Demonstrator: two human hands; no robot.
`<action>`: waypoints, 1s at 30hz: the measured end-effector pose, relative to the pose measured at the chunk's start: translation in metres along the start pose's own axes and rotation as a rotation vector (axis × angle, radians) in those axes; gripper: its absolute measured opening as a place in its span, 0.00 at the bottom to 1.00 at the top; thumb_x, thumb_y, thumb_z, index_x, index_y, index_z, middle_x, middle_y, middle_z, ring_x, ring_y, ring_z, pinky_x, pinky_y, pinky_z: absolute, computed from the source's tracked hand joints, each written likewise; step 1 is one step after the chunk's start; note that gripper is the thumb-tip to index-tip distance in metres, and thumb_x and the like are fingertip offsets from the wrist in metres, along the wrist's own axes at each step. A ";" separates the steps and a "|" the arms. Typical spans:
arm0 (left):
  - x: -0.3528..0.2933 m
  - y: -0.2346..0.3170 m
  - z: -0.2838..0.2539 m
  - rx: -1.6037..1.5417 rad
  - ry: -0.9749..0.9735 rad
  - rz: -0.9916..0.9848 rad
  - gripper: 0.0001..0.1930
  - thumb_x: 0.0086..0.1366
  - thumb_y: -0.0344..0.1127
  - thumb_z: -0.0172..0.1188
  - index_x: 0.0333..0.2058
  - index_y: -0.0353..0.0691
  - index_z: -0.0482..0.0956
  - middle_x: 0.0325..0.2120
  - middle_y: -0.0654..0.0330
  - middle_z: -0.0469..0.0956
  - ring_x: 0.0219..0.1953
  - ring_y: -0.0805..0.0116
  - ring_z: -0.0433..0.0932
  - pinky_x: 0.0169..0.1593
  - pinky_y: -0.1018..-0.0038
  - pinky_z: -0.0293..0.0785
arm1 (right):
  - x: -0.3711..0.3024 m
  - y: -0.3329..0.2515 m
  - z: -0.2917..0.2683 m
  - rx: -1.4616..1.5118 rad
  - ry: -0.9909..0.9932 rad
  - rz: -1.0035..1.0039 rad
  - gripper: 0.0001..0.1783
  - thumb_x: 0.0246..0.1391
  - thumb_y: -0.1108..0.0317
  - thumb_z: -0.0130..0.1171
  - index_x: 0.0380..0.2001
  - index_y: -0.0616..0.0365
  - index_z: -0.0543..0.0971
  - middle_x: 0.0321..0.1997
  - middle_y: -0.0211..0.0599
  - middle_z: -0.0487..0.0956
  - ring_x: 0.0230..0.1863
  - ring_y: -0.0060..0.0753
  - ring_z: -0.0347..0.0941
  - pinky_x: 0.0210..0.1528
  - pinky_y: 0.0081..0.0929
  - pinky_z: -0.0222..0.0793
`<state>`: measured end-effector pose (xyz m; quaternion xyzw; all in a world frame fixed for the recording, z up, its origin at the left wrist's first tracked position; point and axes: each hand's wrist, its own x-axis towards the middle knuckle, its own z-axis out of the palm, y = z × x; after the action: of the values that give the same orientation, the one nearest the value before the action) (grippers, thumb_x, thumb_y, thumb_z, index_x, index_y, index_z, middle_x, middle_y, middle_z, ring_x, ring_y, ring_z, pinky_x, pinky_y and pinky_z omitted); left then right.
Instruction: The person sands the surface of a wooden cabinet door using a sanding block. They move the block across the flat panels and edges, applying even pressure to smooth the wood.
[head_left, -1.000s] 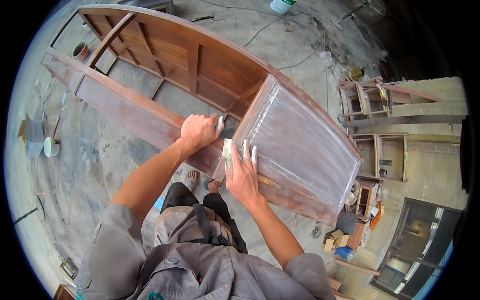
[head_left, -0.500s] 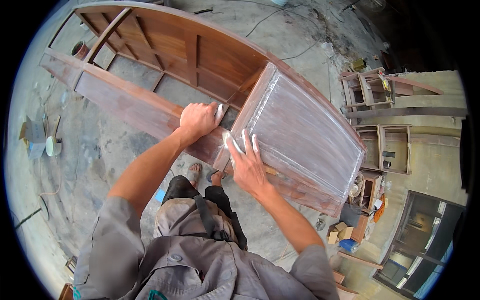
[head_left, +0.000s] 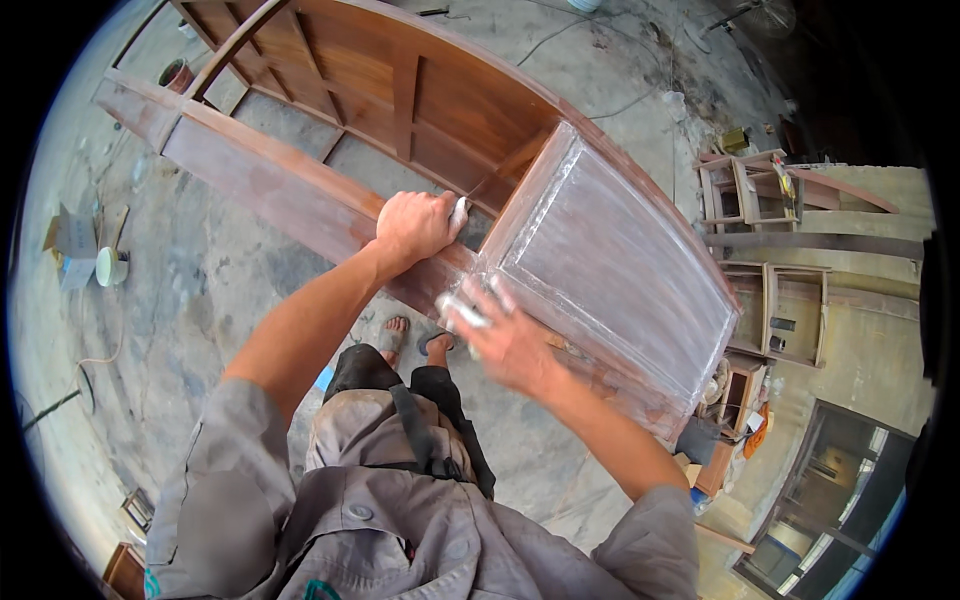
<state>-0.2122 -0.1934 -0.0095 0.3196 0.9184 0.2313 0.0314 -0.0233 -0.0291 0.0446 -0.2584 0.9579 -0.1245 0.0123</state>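
Observation:
A large wooden cabinet frame [head_left: 290,165] stretches before me from the upper left to the right, its inner brown panels facing me. At its right end is a dusty, pale panel [head_left: 620,260] with white streaks along its edges. My left hand [head_left: 415,225] is closed over the front wooden rail [head_left: 290,180], its thumb wrapped in or coated with something white. My right hand [head_left: 505,335] hovers at or touches the rail's joint below the panel's near corner. Motion blurs its fingers; white covers the fingertips, and whether they hold anything is unclear.
Two open wooden frames [head_left: 745,190] stand at the right by the wall. On the floor at left are a cardboard box [head_left: 72,245] and a white tub [head_left: 112,266]. A dark reddish bucket [head_left: 176,75] sits behind the cabinet's left end. My feet [head_left: 395,335] are below the rail.
My right hand has shifted from the panel's corner down toward the rail's front side and is now blurred. My left hand keeps its grip. The whole view has shifted slightly.

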 end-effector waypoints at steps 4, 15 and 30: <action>0.000 0.000 -0.001 -0.006 -0.014 -0.006 0.19 0.69 0.50 0.56 0.29 0.41 0.82 0.22 0.45 0.82 0.27 0.44 0.83 0.33 0.53 0.79 | -0.002 -0.004 0.004 -0.022 0.003 0.033 0.33 0.57 0.66 0.58 0.67 0.59 0.71 0.67 0.41 0.76 0.78 0.56 0.54 0.80 0.63 0.43; 0.006 0.001 0.001 0.019 -0.026 -0.026 0.19 0.69 0.51 0.56 0.30 0.41 0.82 0.23 0.44 0.82 0.28 0.41 0.82 0.35 0.51 0.79 | -0.012 -0.062 0.046 0.145 0.192 0.275 0.37 0.56 0.73 0.55 0.70 0.65 0.65 0.67 0.51 0.75 0.75 0.70 0.54 0.77 0.69 0.43; 0.003 0.001 0.003 0.044 0.007 0.001 0.19 0.70 0.50 0.55 0.30 0.41 0.82 0.23 0.42 0.82 0.28 0.39 0.82 0.36 0.48 0.78 | 0.001 -0.078 0.060 0.117 0.316 0.615 0.39 0.57 0.70 0.58 0.72 0.65 0.64 0.72 0.50 0.70 0.77 0.69 0.51 0.77 0.69 0.39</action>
<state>-0.2135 -0.1900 -0.0112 0.3197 0.9232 0.2121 0.0211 0.0197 -0.1084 0.0051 0.0658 0.9723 -0.2080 -0.0843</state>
